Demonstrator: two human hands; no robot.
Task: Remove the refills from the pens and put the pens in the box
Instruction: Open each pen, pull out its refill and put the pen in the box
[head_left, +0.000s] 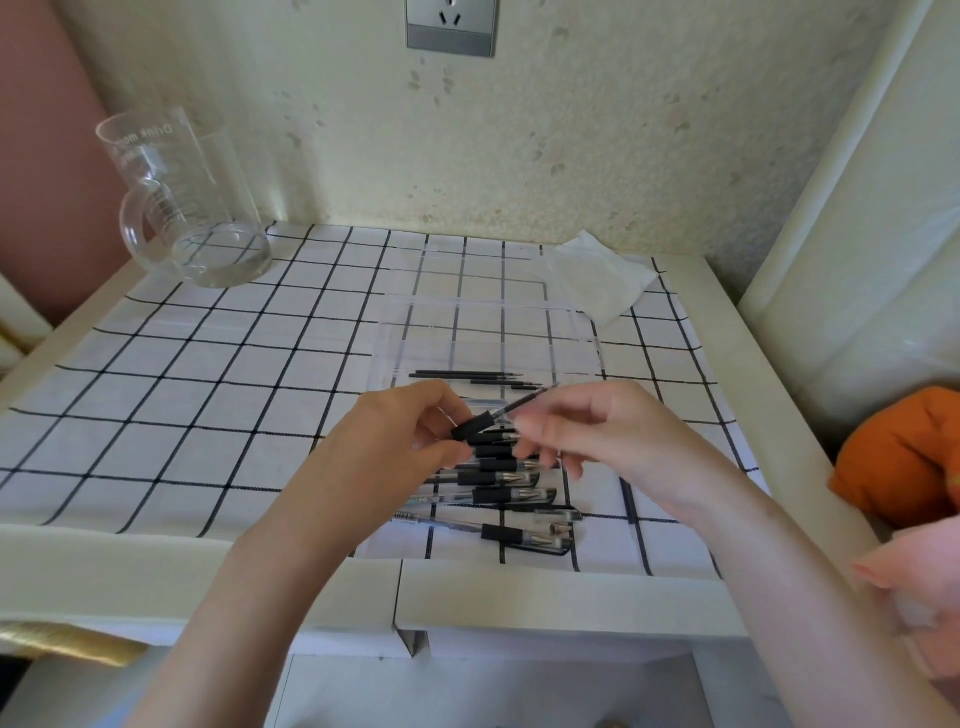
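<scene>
My left hand (410, 423) grips a pen by its black rubber grip (474, 427), holding it above the table. A thin dark refill (522, 402) sticks out of the pen toward the upper right. My right hand (587, 431) is at the refill just past the grip, its fingers curled; the pinch itself is blurred. Below both hands lies a pile of several clear pens with black grips (506, 493). A few bare refills (467, 378) lie side by side just beyond my hands. The clear plastic box (493, 322) stands behind them.
A glass measuring jug (182, 208) stands at the back left on the checked cloth (208, 389). A white tissue (597, 275) lies at the back right. An orange cloth (904, 457) sits off the table's right edge. The wall rises right behind the table.
</scene>
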